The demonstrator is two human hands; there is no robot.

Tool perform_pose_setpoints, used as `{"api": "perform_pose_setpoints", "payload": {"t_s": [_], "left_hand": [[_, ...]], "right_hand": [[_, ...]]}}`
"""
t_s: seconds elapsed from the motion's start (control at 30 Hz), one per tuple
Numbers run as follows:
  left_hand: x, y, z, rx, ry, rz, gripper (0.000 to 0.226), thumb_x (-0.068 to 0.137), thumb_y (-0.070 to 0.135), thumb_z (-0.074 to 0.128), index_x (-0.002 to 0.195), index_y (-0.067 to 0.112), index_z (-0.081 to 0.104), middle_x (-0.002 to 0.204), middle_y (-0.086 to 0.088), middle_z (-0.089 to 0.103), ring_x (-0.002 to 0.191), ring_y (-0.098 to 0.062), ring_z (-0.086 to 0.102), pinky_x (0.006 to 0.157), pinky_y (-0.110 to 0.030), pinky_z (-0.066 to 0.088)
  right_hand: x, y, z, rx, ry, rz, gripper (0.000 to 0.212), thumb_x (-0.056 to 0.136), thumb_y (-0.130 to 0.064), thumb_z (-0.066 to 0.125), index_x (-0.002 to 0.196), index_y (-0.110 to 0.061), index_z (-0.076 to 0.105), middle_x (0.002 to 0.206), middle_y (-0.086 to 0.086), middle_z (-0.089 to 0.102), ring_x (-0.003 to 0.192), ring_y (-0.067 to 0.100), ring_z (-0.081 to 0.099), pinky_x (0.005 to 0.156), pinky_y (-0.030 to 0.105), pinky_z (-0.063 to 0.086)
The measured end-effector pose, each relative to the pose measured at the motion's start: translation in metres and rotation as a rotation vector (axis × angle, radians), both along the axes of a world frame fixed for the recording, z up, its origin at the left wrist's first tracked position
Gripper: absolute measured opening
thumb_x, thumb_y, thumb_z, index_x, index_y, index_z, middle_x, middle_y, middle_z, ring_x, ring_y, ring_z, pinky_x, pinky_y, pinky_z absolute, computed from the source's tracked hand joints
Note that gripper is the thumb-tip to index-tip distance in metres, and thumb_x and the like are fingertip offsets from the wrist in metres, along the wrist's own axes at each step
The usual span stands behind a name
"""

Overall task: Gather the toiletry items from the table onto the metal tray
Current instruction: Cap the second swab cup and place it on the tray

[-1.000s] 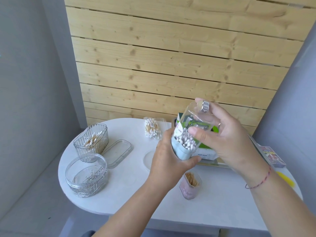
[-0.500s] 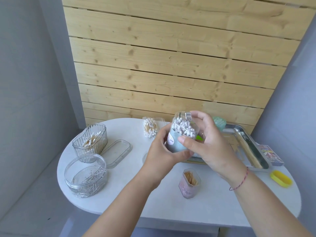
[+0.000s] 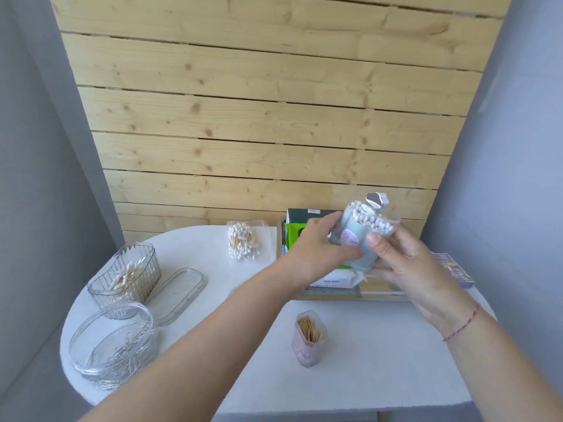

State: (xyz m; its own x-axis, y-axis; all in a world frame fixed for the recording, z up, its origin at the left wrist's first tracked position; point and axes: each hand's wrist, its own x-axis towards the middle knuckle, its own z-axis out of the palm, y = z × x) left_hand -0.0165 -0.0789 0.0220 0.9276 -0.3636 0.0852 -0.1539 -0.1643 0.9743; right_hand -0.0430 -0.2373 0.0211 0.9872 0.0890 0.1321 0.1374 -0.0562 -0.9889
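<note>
I count two hands, my left (image 3: 316, 254) and my right (image 3: 408, 266). I see one swab jar (image 3: 361, 239), one toothpick jar (image 3: 309, 338), one bag of swabs (image 3: 243, 243), two clear tubs (image 3: 128, 277) (image 3: 114, 345), one loose lid (image 3: 179, 292), one green box (image 3: 300, 223).

Toiletry bits scattered on the white worktop, one swab jar up in the air over the tray.

The pale blue jar of cotton swabs (image 3: 359, 239), clear-lidded with a silver knob on top, is tilted and held above the metal tray (image 3: 350, 295). The tray sits at the far right and already carries a green box (image 3: 297, 222) and a white packet (image 3: 335, 278). A clear bag of wooden-stemmed swabs (image 3: 243, 243) lies flat just left of the tray. A small pink jar of toothpicks (image 3: 309, 339) stands upright and open in front of it. At the left stand a ribbed clear tub of swabs (image 3: 128, 278), its loose lid (image 3: 179, 292) beside it, and a round clear tub of pins (image 3: 114, 345).
</note>
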Motion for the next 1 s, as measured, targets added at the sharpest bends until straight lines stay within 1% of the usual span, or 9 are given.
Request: {"api": "perform_pose_setpoints", "payload": {"t_s": [0.13,0.23,0.33,0.5,0.6,0.67,0.8,0.9,1.0], "left_hand": [[0.046,-0.056,0.008,0.114,0.119,-0.112,0.052,0.079,0.019,0.065,0.129,0.024,0.051,0.106,-0.004,0.056,0.101,-0.019,0.057,0.083,-0.023,0.046],[0.080,-0.089,0.010,0.136,0.246,-0.163,0.056,0.085,0.001,0.058,0.136,0.016,0.044,0.091,0.002,0.056,0.098,-0.020,0.053,0.089,-0.028,0.043],[0.113,-0.111,0.005,0.231,0.262,-0.141,0.052,0.083,-0.003,0.057,0.132,0.012,0.046,0.099,-0.003,0.057,0.097,-0.020,0.051,0.075,-0.024,0.043],[0.169,-0.150,-0.001,0.460,0.151,-0.077,0.067,0.081,-0.001,0.052,0.142,0.018,0.034,0.121,-0.012,0.055,0.096,-0.023,0.053,0.080,-0.030,0.044],[0.190,-0.163,-0.004,0.561,0.065,-0.054,0.044,0.081,-0.001,0.046,0.123,0.012,0.051,0.113,-0.009,0.053,0.094,-0.023,0.050,0.080,-0.031,0.044],[0.201,-0.166,-0.010,0.593,0.044,-0.051,0.039,0.082,-0.002,0.044,0.118,0.014,0.048,0.104,-0.008,0.052,0.086,-0.021,0.047,0.072,-0.027,0.040],[0.216,-0.161,-0.023,0.707,0.013,-0.085,0.060,0.086,0.001,0.045,0.143,0.016,0.034,0.114,-0.008,0.051,0.081,-0.017,0.050,0.061,-0.022,0.038],[0.223,-0.157,-0.025,0.746,-0.035,-0.061,0.044,0.087,0.002,0.043,0.130,0.011,0.049,0.114,-0.008,0.049,0.093,-0.023,0.054,0.072,-0.025,0.043],[0.228,-0.156,-0.025,0.803,-0.090,-0.070,0.020,0.085,-0.003,0.042,0.090,0.016,0.046,0.086,-0.006,0.039,0.085,-0.021,0.037,0.057,-0.023,0.030]], "right_hand": [[0.030,-0.053,-0.013,-0.009,-0.001,-0.137,0.062,0.058,-0.063,0.073,0.106,-0.025,0.061,0.105,0.002,0.074,0.093,0.014,0.071,0.072,0.031,0.059],[0.075,-0.088,-0.038,-0.043,0.073,-0.225,0.028,0.084,-0.026,0.066,0.109,-0.022,0.053,0.116,0.014,0.067,0.100,0.024,0.067,0.090,0.049,0.053],[0.116,-0.110,-0.061,-0.141,0.141,-0.213,0.049,0.080,-0.015,0.071,0.121,-0.013,0.044,0.124,0.016,0.061,0.110,0.030,0.062,0.092,0.055,0.050],[0.168,-0.137,-0.077,-0.249,0.120,-0.287,0.057,0.079,-0.003,0.069,0.128,-0.007,0.040,0.127,0.014,0.056,0.114,0.027,0.056,0.091,0.037,0.048],[0.186,-0.148,-0.086,-0.361,0.115,-0.292,0.065,0.080,-0.006,0.068,0.135,-0.011,0.035,0.124,0.007,0.055,0.112,0.023,0.054,0.088,0.029,0.042],[0.195,-0.150,-0.091,-0.443,0.128,-0.243,0.069,0.080,-0.007,0.067,0.139,-0.015,0.032,0.125,0.004,0.054,0.114,0.021,0.052,0.093,0.031,0.042],[0.210,-0.144,-0.093,-0.585,0.145,-0.149,0.061,0.077,-0.005,0.066,0.131,-0.017,0.042,0.121,0.008,0.061,0.113,0.025,0.056,0.101,0.042,0.044],[0.214,-0.140,-0.088,-0.647,0.154,-0.101,0.053,0.076,-0.003,0.067,0.124,-0.016,0.049,0.115,0.010,0.064,0.108,0.027,0.059,0.099,0.043,0.046],[0.215,-0.142,-0.084,-0.668,0.215,-0.045,0.055,0.076,0.006,0.065,0.124,-0.015,0.050,0.108,0.007,0.063,0.099,0.023,0.057,0.091,0.034,0.045]]}}
